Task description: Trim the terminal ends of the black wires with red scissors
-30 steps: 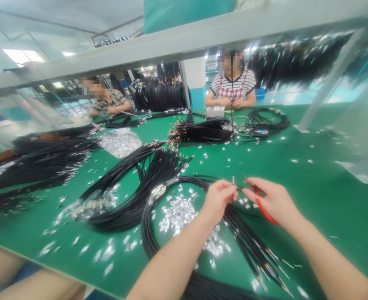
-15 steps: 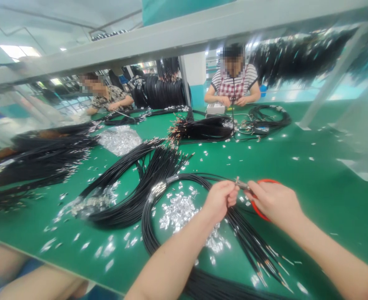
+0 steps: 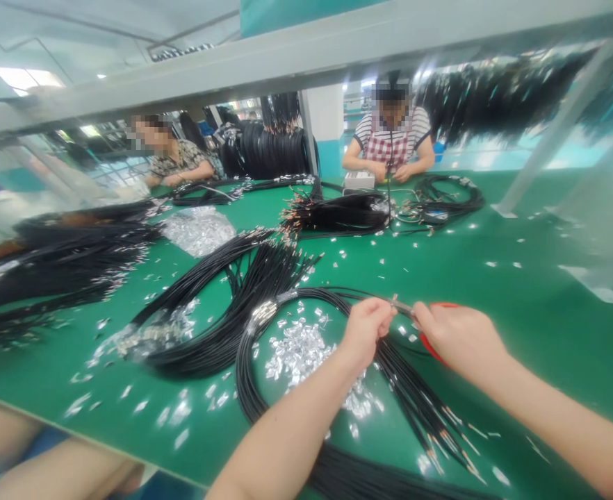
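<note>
My left hand (image 3: 365, 330) is closed in a pinch on the end of a thin black cable (image 3: 377, 303), just above a looped bundle of black cables (image 3: 285, 305). My right hand (image 3: 457, 336) is closed round red-handled pliers (image 3: 431, 345), whose metal jaws (image 3: 401, 306) meet the cable end between the two hands. A heap of small silver terminals (image 3: 299, 351) lies inside the loop, left of my left hand. More cable ends with bare tips (image 3: 442, 434) fan out below my right forearm.
The green table (image 3: 536, 326) carries several black cable bundles (image 3: 61, 267) at the left and a bag of silver parts (image 3: 199, 232). Two other people work at the far side, one by a small white box (image 3: 359, 182). A grey frame beam (image 3: 285, 66) crosses overhead.
My right hand turned the pliers from pointing up and left to lying level, and brought the jaws onto the cable end held by my left hand. The hands moved slightly closer together.
</note>
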Tool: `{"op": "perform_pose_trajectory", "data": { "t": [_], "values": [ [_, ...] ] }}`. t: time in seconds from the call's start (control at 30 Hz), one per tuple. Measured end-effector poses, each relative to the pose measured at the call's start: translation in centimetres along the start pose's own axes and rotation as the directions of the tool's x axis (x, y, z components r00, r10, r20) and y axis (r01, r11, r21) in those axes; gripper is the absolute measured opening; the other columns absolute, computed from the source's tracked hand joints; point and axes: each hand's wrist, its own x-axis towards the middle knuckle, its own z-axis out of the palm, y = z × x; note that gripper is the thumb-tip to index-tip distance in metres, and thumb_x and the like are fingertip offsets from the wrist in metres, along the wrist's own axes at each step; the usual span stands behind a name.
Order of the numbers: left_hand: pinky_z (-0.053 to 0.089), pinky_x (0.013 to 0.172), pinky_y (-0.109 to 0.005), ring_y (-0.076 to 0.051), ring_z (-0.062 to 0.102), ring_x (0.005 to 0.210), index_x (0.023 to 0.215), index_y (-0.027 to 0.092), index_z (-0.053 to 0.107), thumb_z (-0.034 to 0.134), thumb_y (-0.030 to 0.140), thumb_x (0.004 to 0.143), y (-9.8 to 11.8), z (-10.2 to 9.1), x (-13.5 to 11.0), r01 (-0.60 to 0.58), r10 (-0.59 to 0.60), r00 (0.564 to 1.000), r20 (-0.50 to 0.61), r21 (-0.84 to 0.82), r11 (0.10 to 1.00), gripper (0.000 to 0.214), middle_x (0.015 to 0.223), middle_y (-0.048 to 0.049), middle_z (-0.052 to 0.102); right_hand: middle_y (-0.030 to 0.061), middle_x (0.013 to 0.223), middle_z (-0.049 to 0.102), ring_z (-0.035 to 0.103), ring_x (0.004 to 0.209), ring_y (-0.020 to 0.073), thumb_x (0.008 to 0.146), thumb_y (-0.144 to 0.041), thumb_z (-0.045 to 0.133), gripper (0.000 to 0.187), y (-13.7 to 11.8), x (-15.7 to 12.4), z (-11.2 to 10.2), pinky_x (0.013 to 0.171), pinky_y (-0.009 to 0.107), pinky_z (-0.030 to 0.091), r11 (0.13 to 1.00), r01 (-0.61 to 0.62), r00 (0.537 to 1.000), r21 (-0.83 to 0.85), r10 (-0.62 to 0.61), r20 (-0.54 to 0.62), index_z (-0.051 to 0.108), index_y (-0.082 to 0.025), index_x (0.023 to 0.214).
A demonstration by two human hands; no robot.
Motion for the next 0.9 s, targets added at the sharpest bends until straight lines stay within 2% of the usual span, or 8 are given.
{"op": "perform_pose_trajectory", "data": {
  "t": [0.17,0.27,0.47,0.7,0.9],
  "values": [
    [0.019,0.043,-0.022,-0.004,0.034,0.041,0.062,0.013,0.054,0.069,0.030,0.061,0.1,0.1,0.0,0.004,0.000,0.998,-0.062,0.072,0.997,0.022,0.047,0.0044,0.044,-0.0013,0.044,0.050,0.038,0.039,0.0101,0.085,-0.025,0.044,0.027,0.8,0.2,-0.1,0.048,0.026,0.012,0.999,-0.012,0.995,0.046,0.016,-0.096,0.051,-0.018,0.060],
    [0.022,0.043,-0.021,-0.004,0.036,0.041,0.062,0.014,0.053,0.068,0.029,0.061,0.0,0.0,0.0,0.010,-0.006,0.998,-0.061,0.067,0.998,0.022,0.048,0.0036,0.047,0.0001,0.047,0.051,0.040,0.043,0.0109,0.086,-0.032,0.044,0.030,1.1,0.4,-0.5,0.051,0.027,0.016,0.998,-0.008,0.993,0.058,0.015,-0.118,0.051,-0.018,0.059],
    [0.025,0.043,-0.021,-0.005,0.039,0.041,0.061,0.014,0.052,0.067,0.028,0.060,0.1,0.2,-0.1,0.017,-0.012,0.997,-0.070,0.068,0.998,0.020,0.048,0.0036,0.048,0.0006,0.048,0.051,0.040,0.045,0.0120,0.084,-0.024,0.044,0.027,0.7,0.8,-0.5,0.055,0.028,0.018,0.999,0.033,0.996,0.026,-0.030,-0.088,0.052,-0.018,0.060],
    [0.030,0.047,-0.021,-0.006,0.041,0.044,0.059,0.015,0.053,0.063,0.021,0.060,0.0,0.5,-0.2,-0.070,0.099,0.985,-0.142,0.195,0.978,0.011,0.049,0.0030,0.050,0.0008,0.048,0.052,0.044,0.042,0.0121,0.075,-0.009,0.047,0.014,0.2,0.7,-1.3,0.052,0.027,0.016,0.997,0.031,0.999,-0.066,-0.031,0.012,0.053,-0.016,0.064],
    [0.034,0.050,-0.022,-0.008,0.043,0.048,0.061,0.015,0.054,0.061,0.018,0.062,-0.8,0.2,0.0,-0.110,0.158,0.973,-0.166,0.271,0.956,0.008,0.051,0.0029,0.051,0.0026,0.047,0.053,0.047,0.039,0.0145,0.071,-0.004,0.045,0.015,-0.2,0.7,-1.9,0.048,0.027,0.011,0.995,0.038,0.994,-0.093,-0.028,0.106,0.052,-0.016,0.065]
  ]
}}
